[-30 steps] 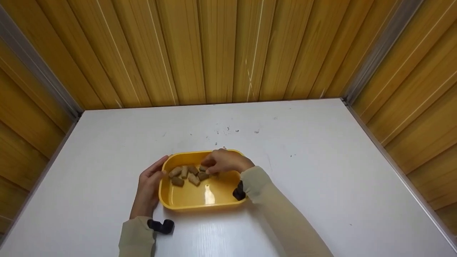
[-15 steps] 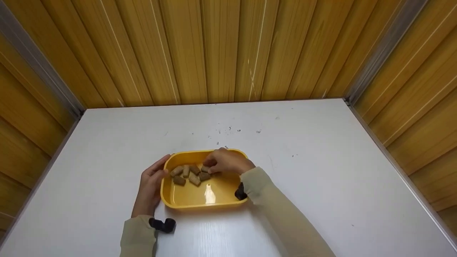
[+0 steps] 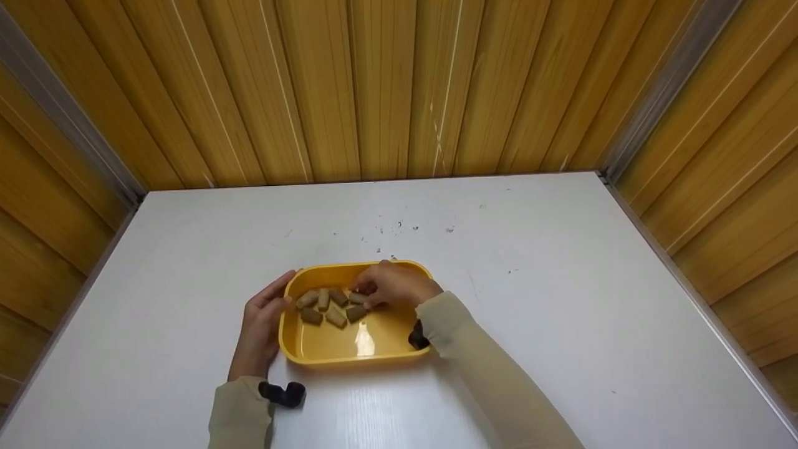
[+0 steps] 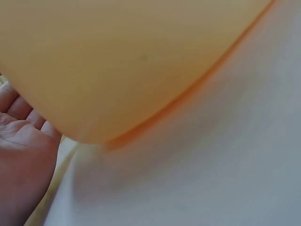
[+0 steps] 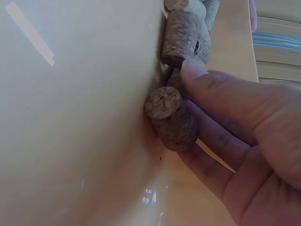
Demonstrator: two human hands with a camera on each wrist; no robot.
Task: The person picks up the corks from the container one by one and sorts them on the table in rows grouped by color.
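Several brown corks (image 3: 312, 316), some lighter and some darker, lie loosely grouped in a yellow plastic tray (image 3: 349, 360). My right hand (image 3: 399, 284) reaches into the tray's far right part, pinching a cork (image 3: 358, 298) between thumb and fingers. In the right wrist view the thumb partly hides that cork, and another dark cork (image 5: 171, 120) leans against the lower fingers. My left hand (image 3: 260, 321) rests against the tray's left side, its fingers along the outer wall and its thumb by the rim. The left wrist view shows its palm beside the tray's wall (image 4: 131, 70).
The tray stands on a white table (image 3: 530, 324) with small dark marks on its surface. Yellow wood-patterned panels (image 3: 386, 93) enclose the back and both sides. A black wrist device (image 3: 283, 394) sits near the left cuff.
Within the tray, the dark cork by my right thumb and the pale one beside it have shifted slightly toward me and spread apart. My left hand stays at the tray's side.
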